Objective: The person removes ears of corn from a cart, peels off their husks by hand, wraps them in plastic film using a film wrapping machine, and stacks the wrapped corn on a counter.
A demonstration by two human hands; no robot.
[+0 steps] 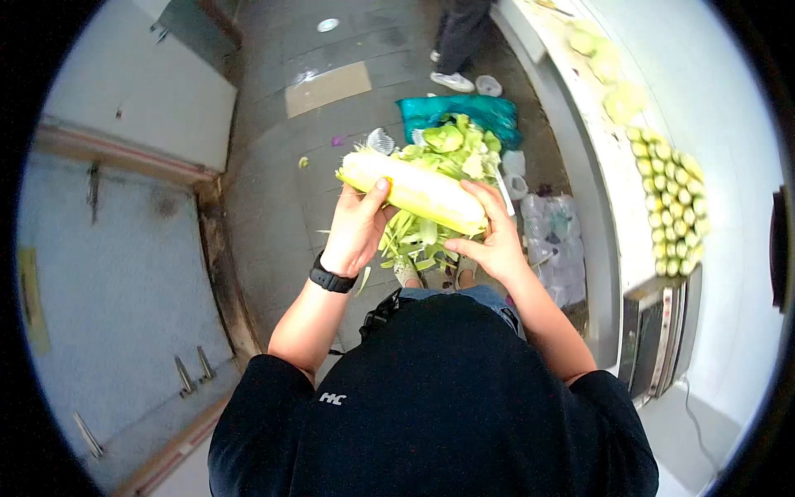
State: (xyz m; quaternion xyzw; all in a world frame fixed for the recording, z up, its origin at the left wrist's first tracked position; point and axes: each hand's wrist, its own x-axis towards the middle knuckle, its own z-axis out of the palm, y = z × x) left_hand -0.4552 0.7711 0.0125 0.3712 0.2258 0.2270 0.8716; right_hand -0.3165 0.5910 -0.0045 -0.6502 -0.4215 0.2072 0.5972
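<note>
A long, thick, pale yellow-green vegetable (414,192) lies slantwise across both my hands, above a heap of green leaves and strips. Its left end is frayed and whitish, and its exact kind is unclear. My left hand (362,219) supports the left part, thumb on top and fingers mostly hidden underneath. At the other end, my right hand (494,236) grips it with the fingers over the far side and the thumb on the near side. Loose leaves and trimmings (418,240) lie on the floor below, around my feet.
A teal plastic sack (497,116) lies beyond the leaves, with clear plastic bags (553,248) to its right. Another person's shoe (452,81) is farther off. Stacked green vegetables (672,203) line the right counter (609,178). Metal-handled cabinets (124,298) stand left.
</note>
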